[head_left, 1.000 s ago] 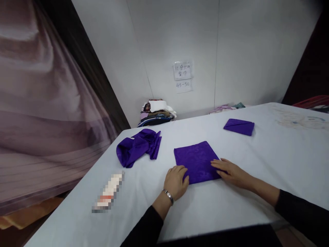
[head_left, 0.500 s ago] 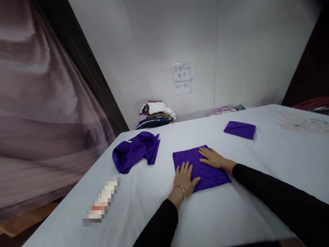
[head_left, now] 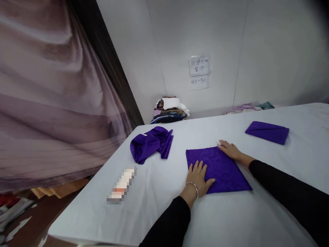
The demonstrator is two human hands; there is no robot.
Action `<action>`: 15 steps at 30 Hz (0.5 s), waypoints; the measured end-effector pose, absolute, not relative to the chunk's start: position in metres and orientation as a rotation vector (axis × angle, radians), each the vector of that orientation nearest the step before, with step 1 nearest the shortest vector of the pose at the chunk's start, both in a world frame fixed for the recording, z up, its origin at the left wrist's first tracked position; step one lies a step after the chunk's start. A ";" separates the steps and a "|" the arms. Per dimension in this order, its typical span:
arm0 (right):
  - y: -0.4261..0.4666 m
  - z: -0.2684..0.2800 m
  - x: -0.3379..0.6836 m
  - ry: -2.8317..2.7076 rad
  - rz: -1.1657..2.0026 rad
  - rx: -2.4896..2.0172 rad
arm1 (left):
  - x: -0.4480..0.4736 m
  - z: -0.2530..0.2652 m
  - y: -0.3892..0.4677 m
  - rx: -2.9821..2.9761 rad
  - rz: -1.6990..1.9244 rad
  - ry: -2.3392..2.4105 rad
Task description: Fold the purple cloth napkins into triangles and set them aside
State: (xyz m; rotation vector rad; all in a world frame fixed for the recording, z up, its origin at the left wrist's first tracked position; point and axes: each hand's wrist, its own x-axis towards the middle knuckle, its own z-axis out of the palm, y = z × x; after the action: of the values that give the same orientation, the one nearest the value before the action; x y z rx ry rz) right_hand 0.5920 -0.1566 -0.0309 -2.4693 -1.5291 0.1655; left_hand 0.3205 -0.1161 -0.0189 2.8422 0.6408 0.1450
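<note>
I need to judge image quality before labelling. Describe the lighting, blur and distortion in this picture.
Head view: soft, even light, with only faint shadows under the left hand and right hand on the flat purple cloth; the curtain looks smeared; the item on the table is pixelated; corners darken and wall lines lean, wide-angle distortion.

Bare table [head_left: 226, 219] lies open in front of my flat purple cloth [head_left: 221, 169] and to its right. To my left a crumpled purple cloth [head_left: 151, 144] and a small blurred item [head_left: 122, 185] (near the edge) stand in the way. A folded purple cloth [head_left: 267, 132] sits well apart, far right; clothes pile [head_left: 169, 109] crowds the back corner.
</note>
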 end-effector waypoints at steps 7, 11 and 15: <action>-0.197 -0.041 0.542 -1.970 0.025 -2.128 | 0.320 -0.018 -0.118 2.837 0.159 0.644; -0.203 -0.046 0.559 -1.827 0.038 -2.333 | 0.320 -0.018 -0.118 2.837 0.146 0.649; -0.208 -0.039 0.564 -1.672 -0.021 -2.437 | 0.319 -0.019 -0.118 2.812 0.164 0.641</action>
State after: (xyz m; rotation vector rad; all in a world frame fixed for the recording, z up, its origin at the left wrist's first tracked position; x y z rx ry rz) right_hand 0.5645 -0.2075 -0.0385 -2.4365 -1.6722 -0.0214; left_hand 0.3193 -0.1176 -0.0192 2.8117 0.6408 0.1641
